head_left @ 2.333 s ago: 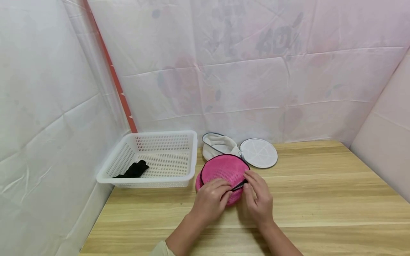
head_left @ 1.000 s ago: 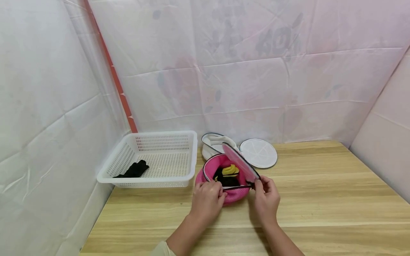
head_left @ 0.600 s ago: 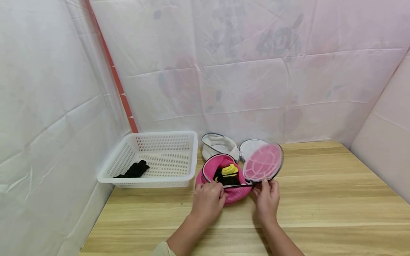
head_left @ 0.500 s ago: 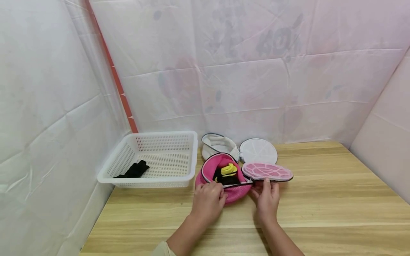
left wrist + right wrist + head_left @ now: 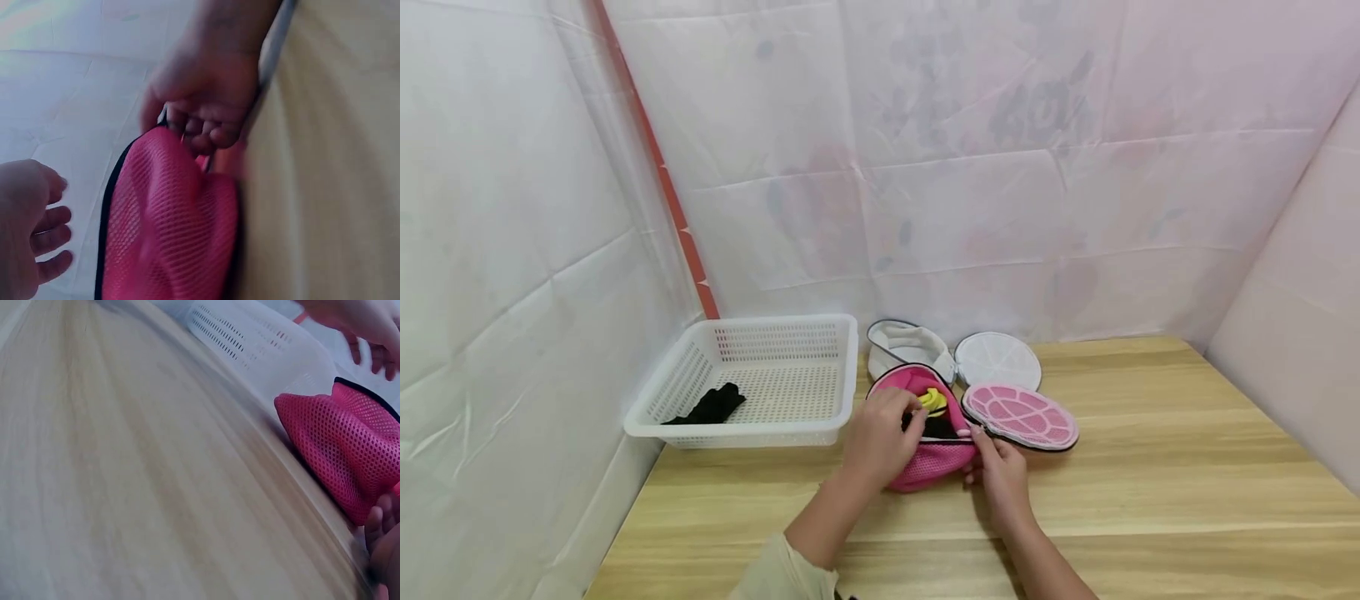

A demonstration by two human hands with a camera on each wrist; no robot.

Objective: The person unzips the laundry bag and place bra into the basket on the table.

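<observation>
A round pink mesh laundry bag (image 5: 928, 468) with black edging stands on the table, unzipped. Its pink lid (image 5: 1021, 414) lies folded out to the right, white-lined side up. Inside the bag is a bundled yellow (image 5: 934, 402) and black cloth item (image 5: 938, 428). My right hand (image 5: 1003, 482) pinches the bag's rim on the right, near the lid's hinge. Over the left side of the opening hovers my left hand (image 5: 883, 437), fingers loosely bent. The left wrist view shows that hand (image 5: 31, 228) apart from the pink mesh (image 5: 169, 219), nothing in its fingers.
At the left, a white plastic basket (image 5: 842, 400) holds a black cloth piece (image 5: 711, 406). Behind the pink bag stands an unzipped white bag (image 5: 880, 362), its round white lid (image 5: 998, 360) laid out to the right. White sheeting (image 5: 955, 208) encloses the wooden table (image 5: 1150, 483).
The pink lid was unzipped, swung up and laid over to the right by my right hand, uncovering the contents. My left hand has let go of the front rim and risen over the opening.
</observation>
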